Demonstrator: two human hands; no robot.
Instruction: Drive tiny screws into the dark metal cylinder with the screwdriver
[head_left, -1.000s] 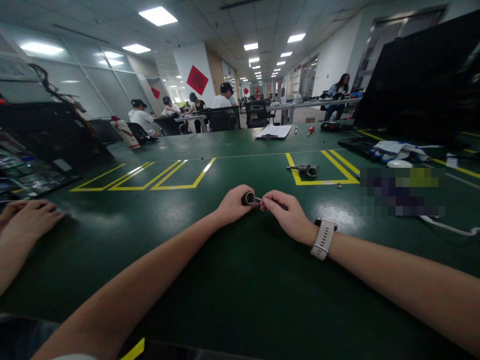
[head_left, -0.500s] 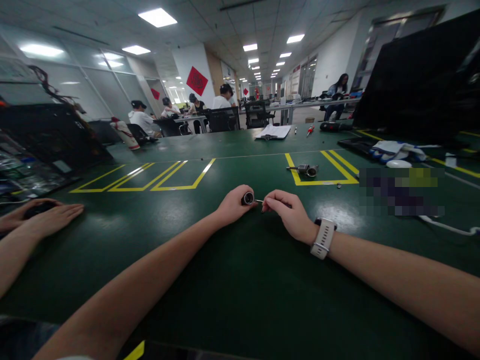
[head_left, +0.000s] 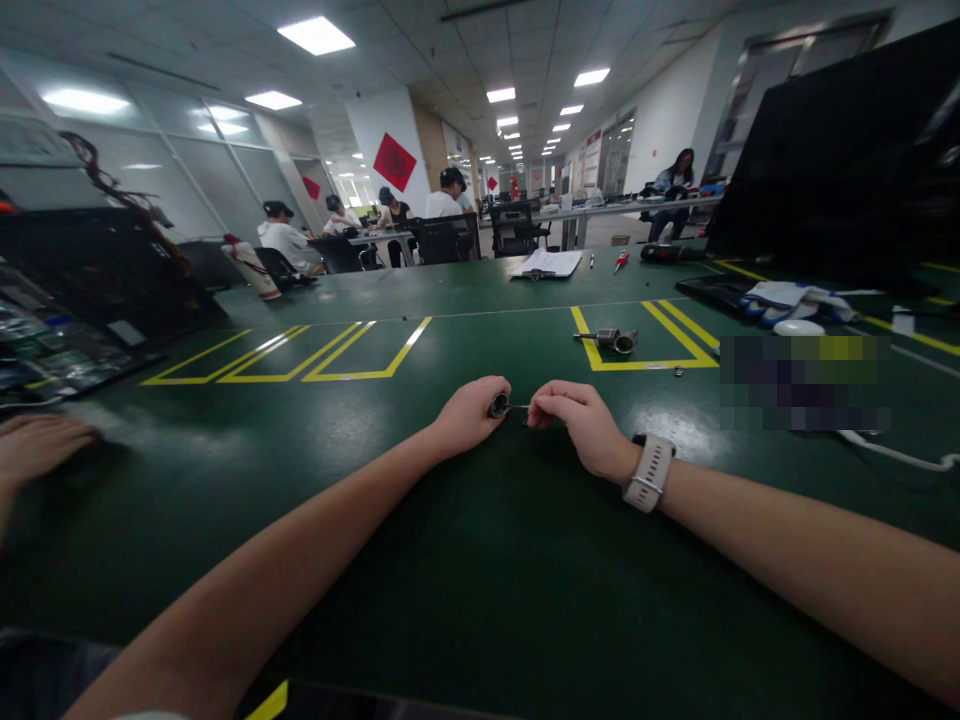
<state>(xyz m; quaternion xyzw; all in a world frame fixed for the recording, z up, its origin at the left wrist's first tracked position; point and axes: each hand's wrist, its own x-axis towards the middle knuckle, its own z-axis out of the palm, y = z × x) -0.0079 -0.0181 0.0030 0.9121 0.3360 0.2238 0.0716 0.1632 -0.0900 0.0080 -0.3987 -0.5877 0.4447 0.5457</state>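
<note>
My left hand (head_left: 471,415) is wrapped round a dark cylindrical part (head_left: 498,405) with a metal-rimmed round opening that faces me. My right hand (head_left: 574,420), with a pale-strapped watch on its wrist, pinches a thin metal rod (head_left: 519,407). The rod's tip reaches the right side of the cylindrical part; whether it sits inside a hole there I cannot tell. Most of the rod's rear is hidden by my fingers. Beyond my right hand, a metal fitting with a thin shaft (head_left: 611,341) lies inside a yellow taped outline.
A small metal piece (head_left: 678,371) lies near the tape. Clipboard papers (head_left: 547,263), a red pen (head_left: 622,261), a cloth (head_left: 799,301) and a white cable (head_left: 900,455) are on the green table (head_left: 480,570). Another person's hand (head_left: 45,445) rests at the left edge.
The cylindrical part has turned slightly and shifted a little right in my left hand. My right hand has barely moved. The other person's hand at the left has drawn back leftward.
</note>
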